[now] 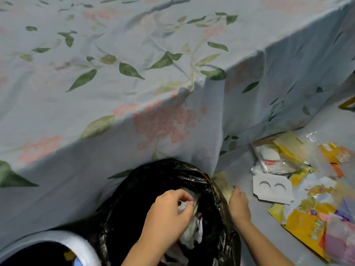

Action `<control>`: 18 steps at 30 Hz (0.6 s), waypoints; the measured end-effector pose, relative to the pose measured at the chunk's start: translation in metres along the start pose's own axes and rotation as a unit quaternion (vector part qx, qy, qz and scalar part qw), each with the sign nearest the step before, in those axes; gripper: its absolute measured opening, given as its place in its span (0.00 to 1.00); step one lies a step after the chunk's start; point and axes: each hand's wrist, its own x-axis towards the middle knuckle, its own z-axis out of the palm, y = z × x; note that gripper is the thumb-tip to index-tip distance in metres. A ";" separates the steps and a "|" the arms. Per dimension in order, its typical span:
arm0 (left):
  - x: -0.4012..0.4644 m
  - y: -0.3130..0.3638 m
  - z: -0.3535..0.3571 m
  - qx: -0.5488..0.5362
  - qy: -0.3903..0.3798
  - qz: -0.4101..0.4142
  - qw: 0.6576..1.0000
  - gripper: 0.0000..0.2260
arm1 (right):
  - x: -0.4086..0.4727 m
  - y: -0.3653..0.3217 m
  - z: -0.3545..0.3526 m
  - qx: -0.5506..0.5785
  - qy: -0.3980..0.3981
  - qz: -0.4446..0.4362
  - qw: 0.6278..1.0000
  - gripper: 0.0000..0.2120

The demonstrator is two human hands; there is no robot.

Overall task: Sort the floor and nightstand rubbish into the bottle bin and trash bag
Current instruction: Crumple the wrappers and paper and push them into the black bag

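Left grip (169, 210): fingers curled, pinching a crumpled white wrapper (189, 204) over the open mouth of the black trash bag (215, 191). More pale, crumpled plastic and paper lies inside the bag just below that hand.

Right grip (239, 203): seen from the back, reaching forward at the bag's right rim, above the floor (238, 160); whether its fingers hold anything cannot be told, since they point away from the camera.

Head view, remaining items:

Trash bag: black, glossy, mouth wide open, standing on the floor against the hanging bedsheet, bottom centre.

Bottle bin (57, 240): white rounded rim, dark interior, bottom left corner, just beside the trash bag; a yellow and a pale blue item show inside, too blurred to identify.

Floor rubbish (307, 198): a loose heap to the right of the right hand, on pale floor. It includes a white card tray with two curved dark false lashes (272, 189), nearest the hand but apart from it; a clear packet with white contents and a red label (272, 160) behind it; yellow and orange wrappers, torn paper and clear film further right.

Bed (115, 73): covered by a pale blue sheet printed with green leaves and pink flowers, filling the upper frame, its corner draping to the floor behind the bag.
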 end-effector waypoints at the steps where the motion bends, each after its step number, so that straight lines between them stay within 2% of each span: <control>1: 0.002 -0.002 0.001 -0.005 -0.001 -0.006 1.000 0.02 | -0.001 -0.001 0.004 -0.038 -0.002 -0.007 0.999 0.25; 4: 0.004 -0.007 0.003 -0.007 -0.007 -0.021 1.000 0.05 | -0.002 0.008 0.020 -0.107 0.042 -0.039 0.993 0.25; 8: 0.004 -0.012 0.003 -0.006 -0.023 -0.039 0.999 0.10 | -0.004 0.018 0.020 0.039 -0.025 0.030 0.998 0.17; 11: 0.000 -0.011 0.001 -0.012 -0.033 -0.050 0.998 0.09 | -0.003 0.026 0.007 0.082 -0.054 -0.018 0.995 0.10; 12: -0.001 -0.010 -0.001 -0.017 -0.032 -0.052 0.998 0.09 | -0.004 0.026 0.000 0.089 -0.061 -0.027 0.994 0.12; 14: -0.007 -0.007 -0.006 -0.030 -0.032 -0.055 0.998 0.07 | -0.003 0.023 -0.017 0.105 -0.045 -0.026 0.993 0.16; 18: -0.023 -0.001 -0.021 -0.064 -0.023 -0.058 0.996 0.03 | -0.003 -0.005 -0.070 0.159 0.006 -0.051 0.986 0.12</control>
